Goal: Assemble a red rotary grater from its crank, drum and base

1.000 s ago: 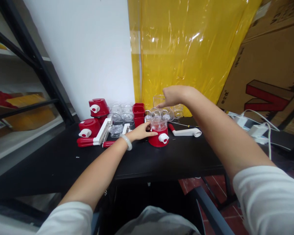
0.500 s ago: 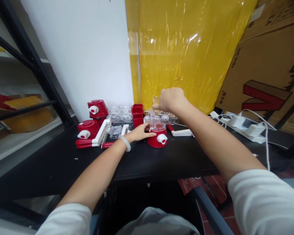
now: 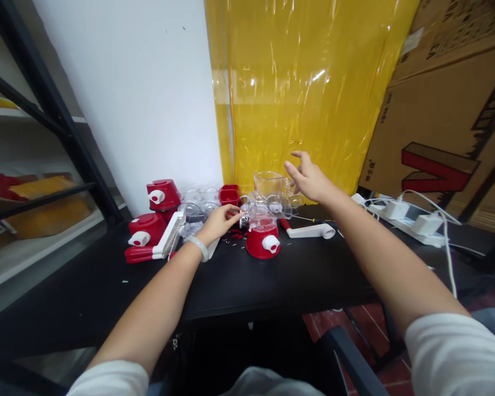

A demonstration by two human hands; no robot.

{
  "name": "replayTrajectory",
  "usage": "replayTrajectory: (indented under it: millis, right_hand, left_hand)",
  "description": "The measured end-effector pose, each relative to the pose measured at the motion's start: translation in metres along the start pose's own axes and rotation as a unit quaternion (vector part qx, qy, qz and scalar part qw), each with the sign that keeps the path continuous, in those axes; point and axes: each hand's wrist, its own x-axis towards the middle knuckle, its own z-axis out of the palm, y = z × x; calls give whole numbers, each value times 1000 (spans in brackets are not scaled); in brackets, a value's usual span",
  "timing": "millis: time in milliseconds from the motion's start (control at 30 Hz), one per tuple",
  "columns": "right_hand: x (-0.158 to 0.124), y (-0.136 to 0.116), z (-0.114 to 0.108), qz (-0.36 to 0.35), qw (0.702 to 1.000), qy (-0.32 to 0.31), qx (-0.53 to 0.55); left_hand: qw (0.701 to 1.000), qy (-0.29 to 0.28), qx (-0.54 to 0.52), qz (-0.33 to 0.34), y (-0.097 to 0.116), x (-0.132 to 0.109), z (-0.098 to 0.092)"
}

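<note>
Red machine [image 3: 256, 245] stands mid-table [image 3: 231, 286]; left hand [image 3: 218, 223] is at its left, fingers bent, grip unclear; right hand [image 3: 310, 179], fingers parted and unloaded, hovers far right of it.

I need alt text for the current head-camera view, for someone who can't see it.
A person's left hand is beside a red base topped with clear plastic parts on a black table; the right hand is raised, fingers parted, near a clear container. More red bases stand at left; a white crank handle lies at right.
</note>
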Motion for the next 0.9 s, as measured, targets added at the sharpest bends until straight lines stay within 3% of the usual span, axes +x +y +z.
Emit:
replayTrajectory:
  millis: [67,167,300,400,700,900]
  right_hand:
    - [-6,26,15,49,993,22,106]
    - [-19,51,48,109,972,32,208]
    - [-35,67,87,119,964,95,217]
    - [-44,74,100,83,977,106,166]
    - [-52,72,104,35,998,-26,35]
    - [-50,70,76,-28,982,-171,-75]
  left_hand:
    - [990,20,124,56,2,-2,-3]
    - [956,-13,275,103,5,-5,4]
    - [916,-45,379,124,10,-4,22]
    - [894,-45,429,116,12,-1,30]
    - [887,-42,448,104,11,5,38]
    - [906,-50,408,96,6,6,39]
